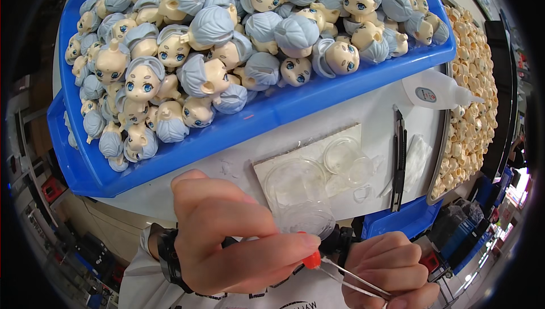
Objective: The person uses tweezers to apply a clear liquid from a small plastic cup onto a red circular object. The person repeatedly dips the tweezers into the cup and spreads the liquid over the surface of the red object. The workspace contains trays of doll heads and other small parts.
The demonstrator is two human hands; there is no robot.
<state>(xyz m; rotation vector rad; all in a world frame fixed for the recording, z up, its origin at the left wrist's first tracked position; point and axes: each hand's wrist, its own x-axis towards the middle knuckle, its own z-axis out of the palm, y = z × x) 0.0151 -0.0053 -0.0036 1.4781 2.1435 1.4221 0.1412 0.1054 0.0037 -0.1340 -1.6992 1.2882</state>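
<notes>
A blue plastic tray (267,117) heaped with grey-haired doll heads (210,30) sits behind the left hand (233,241), whose fingers pinch a small red plastic piece (311,260). Just right, thin metal tweezers (355,279) touch that piece, gripped in the closed right hand (389,269). Beyond lies a black utility knife (399,158).

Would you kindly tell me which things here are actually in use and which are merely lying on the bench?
In use:
- left hand pinching a small red piece
- right hand holding metal tweezers at that piece

Lying about:
- blue tray of doll heads
- glue bottle
- utility knife
- clear round lids
- bin of pale small parts
</notes>
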